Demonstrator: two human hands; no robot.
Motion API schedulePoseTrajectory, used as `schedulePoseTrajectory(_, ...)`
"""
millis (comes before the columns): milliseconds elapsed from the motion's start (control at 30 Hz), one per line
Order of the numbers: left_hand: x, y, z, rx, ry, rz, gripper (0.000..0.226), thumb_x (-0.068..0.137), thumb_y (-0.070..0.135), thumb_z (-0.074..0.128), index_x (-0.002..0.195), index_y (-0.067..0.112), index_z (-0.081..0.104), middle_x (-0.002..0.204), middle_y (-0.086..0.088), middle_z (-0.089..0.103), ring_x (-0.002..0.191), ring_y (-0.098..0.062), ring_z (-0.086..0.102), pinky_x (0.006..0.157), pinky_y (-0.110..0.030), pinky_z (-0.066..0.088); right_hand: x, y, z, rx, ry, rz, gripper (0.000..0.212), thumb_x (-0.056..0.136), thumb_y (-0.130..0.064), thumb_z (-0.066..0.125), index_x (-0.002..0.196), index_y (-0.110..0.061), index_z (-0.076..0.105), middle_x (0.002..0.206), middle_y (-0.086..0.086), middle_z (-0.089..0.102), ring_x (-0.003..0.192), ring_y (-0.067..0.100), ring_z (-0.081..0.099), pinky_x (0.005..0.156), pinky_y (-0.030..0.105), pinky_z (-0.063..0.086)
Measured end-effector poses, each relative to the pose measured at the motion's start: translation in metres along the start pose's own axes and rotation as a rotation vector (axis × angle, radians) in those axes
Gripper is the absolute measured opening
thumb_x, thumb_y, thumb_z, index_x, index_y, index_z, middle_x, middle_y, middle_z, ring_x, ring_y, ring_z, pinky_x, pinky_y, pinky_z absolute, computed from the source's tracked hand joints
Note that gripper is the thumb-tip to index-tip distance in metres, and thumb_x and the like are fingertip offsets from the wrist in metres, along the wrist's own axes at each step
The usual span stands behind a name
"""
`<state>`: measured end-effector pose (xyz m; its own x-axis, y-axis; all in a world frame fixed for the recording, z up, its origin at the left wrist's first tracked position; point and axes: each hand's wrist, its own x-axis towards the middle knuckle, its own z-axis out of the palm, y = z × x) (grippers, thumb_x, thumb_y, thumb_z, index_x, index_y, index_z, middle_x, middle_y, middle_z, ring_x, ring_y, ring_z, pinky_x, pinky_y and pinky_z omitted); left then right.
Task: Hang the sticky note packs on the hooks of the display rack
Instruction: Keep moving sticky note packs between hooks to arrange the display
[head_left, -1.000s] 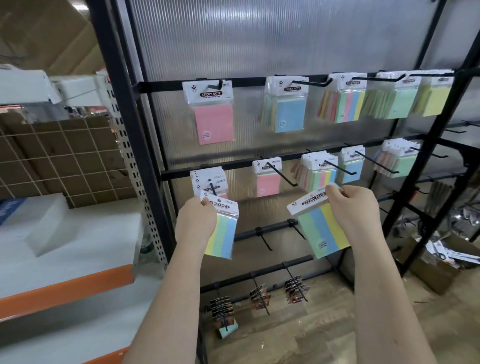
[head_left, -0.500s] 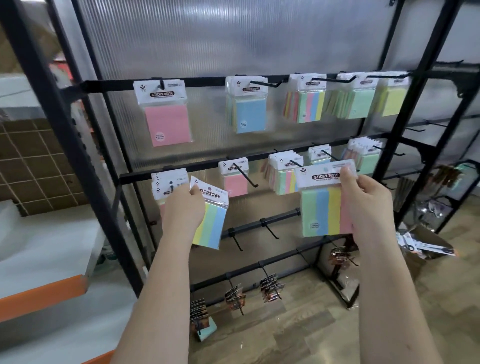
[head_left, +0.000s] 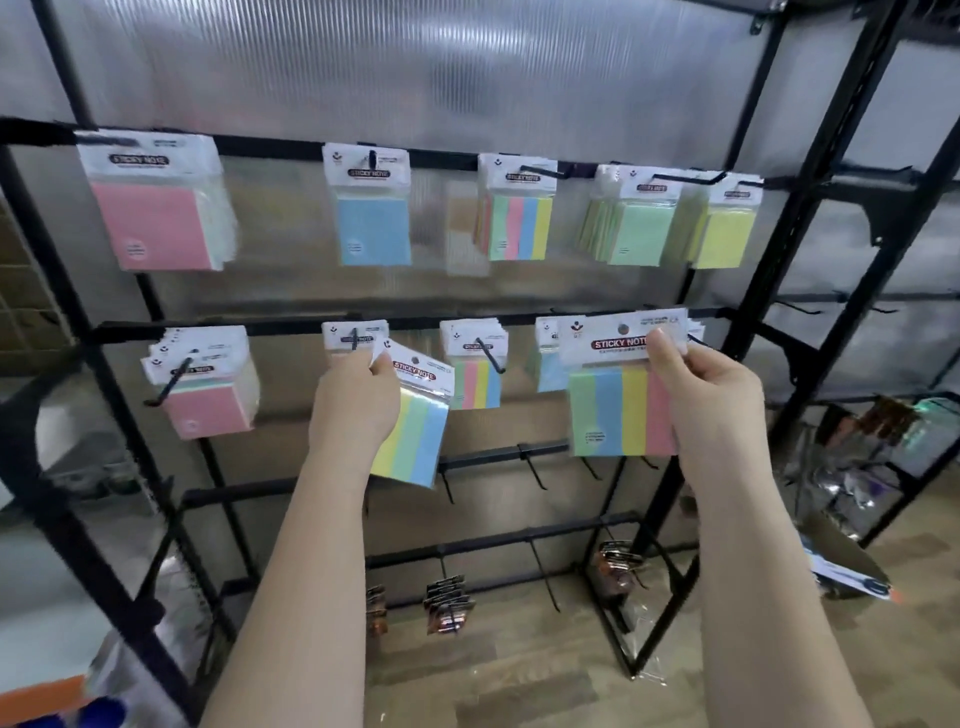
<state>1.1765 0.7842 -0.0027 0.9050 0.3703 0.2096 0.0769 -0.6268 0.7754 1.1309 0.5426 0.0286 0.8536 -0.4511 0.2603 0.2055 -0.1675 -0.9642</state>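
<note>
A striped pack (head_left: 621, 387) is pinched at its header card by the right hand (head_left: 706, 395), before the middle-rail hooks (head_left: 491, 356). A second striped pack (head_left: 415, 421), tilted, is pinched by the left hand (head_left: 353, 402). Both are judged light, in slippery film; the stiff header, near its punched hole, is best gripped.

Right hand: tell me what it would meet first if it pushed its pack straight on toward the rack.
Probably the white-headed packs already hanging on the middle rail's right hook, just behind the right hand and its four-colour striped pack; depth is unclear.
</note>
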Motion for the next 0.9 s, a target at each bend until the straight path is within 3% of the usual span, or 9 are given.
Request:
schedulePoseTrajectory(67,-0.004,0.009,0.009,0.021,0.014,-0.013,0.029,0.101,0.028,0.031,0.087,0.008,0.047,0.093,-0.013,0.049,0.065,-0.016,0.04,0.049,-0.027,0.025,0.012,0.0,-0.007,0.012,-0.023,0.014,0.04,0.088,-0.039,0.063,0.073,-0.003,0.059,0.066,0.003,0.048,0.059,0.014,0.041,0.059,0.026,0.031)
schedulePoseTrajectory(167,-0.004,0.017,0.017,0.034,0.042,-0.039,0.033,0.101,0.029,0.031,0.094,0.006,0.053,0.095,-0.014,0.051,0.065,-0.017,0.042,0.049,-0.028,0.026,0.03,-0.001,-0.011,0.046,-0.051,-0.009,0.051,0.084,-0.043,0.063,0.088,0.007,0.057,0.073,0.005,0.048,0.067,0.016,0.043,0.066,0.031,0.033)
schedulePoseTrajectory(333,0.005,0.024,0.022,0.085,0.087,-0.049,0.032,0.102,0.026,0.031,0.093,0.004,0.053,0.088,-0.01,0.052,0.071,-0.021,0.044,0.052,-0.03,0.027,0.056,-0.017,-0.006,0.066,-0.047,-0.074,0.038,0.092,-0.032,0.058,0.091,0.006,0.063,0.074,0.011,0.064,0.067,0.015,0.053,0.063,0.026,0.041)
schedulePoseTrajectory(400,0.011,0.026,0.023,0.092,0.083,-0.041,0.034,0.102,0.027,0.03,0.101,0.004,0.055,0.092,-0.01,0.053,0.078,-0.023,0.046,0.06,-0.031,0.032,0.064,-0.027,0.004,0.131,-0.037,-0.136,0.043,0.092,-0.03,0.059,0.096,0.013,0.059,0.073,0.016,0.055,0.067,0.016,0.044,0.057,0.023,0.035)
schedulePoseTrajectory(500,0.024,0.029,0.026,0.094,0.055,-0.035,0.036,0.101,0.027,0.029,0.11,0.005,0.057,0.099,-0.014,0.056,0.079,-0.022,0.045,0.062,-0.031,0.034,0.079,-0.045,0.025,0.211,-0.035,-0.189,0.047,0.089,-0.029,0.062,0.089,0.017,0.055,0.079,0.004,0.046,0.07,0.015,0.035,0.054,0.024,0.025)
schedulePoseTrajectory(600,0.039,0.03,0.029,0.08,0.049,-0.007,0.031,0.101,0.026,0.03,0.092,0.007,0.052,0.086,-0.008,0.051,0.067,-0.017,0.042,0.05,-0.029,0.028,0.095,-0.058,0.048,0.251,-0.039,-0.207,0.032,0.082,-0.032,0.066,0.078,-0.002,0.059,0.075,0.006,0.046,0.069,0.016,0.037,0.061,0.027,0.029)
schedulePoseTrajectory(733,0.057,0.029,0.03,0.055,0.055,0.011,0.031,0.101,0.027,0.031,0.082,0.009,0.048,0.079,-0.003,0.048,0.074,-0.023,0.044,0.051,-0.029,0.027,0.117,-0.062,0.075,0.299,-0.028,-0.185,0.036,0.085,-0.023,0.067,0.074,0.01,0.059,0.066,0.004,0.051,0.063,0.012,0.043,0.056,0.021,0.035)
schedulePoseTrajectory(833,0.069,0.028,0.03,0.045,0.063,0.019,0.033,0.101,0.026,0.031,0.076,0.011,0.047,0.073,0.0,0.049,0.069,-0.02,0.045,0.051,-0.029,0.027,0.13,-0.059,0.089,0.284,-0.006,-0.176,0.041,0.084,-0.024,0.068,0.057,-0.014,0.04,0.06,0.002,0.04,0.06,0.013,0.034,0.053,0.023,0.029)
schedulePoseTrajectory(900,0.075,0.028,0.029,0.052,0.068,0.022,0.035,0.101,0.026,0.031,0.071,0.013,0.044,0.07,0.001,0.046,0.062,-0.015,0.041,0.05,-0.029,0.026,0.137,-0.054,0.095,0.279,0.011,-0.174,0.043,0.083,-0.026,0.069,0.057,-0.017,0.036,0.065,0.007,0.041,0.064,0.015,0.034,0.057,0.024,0.031)
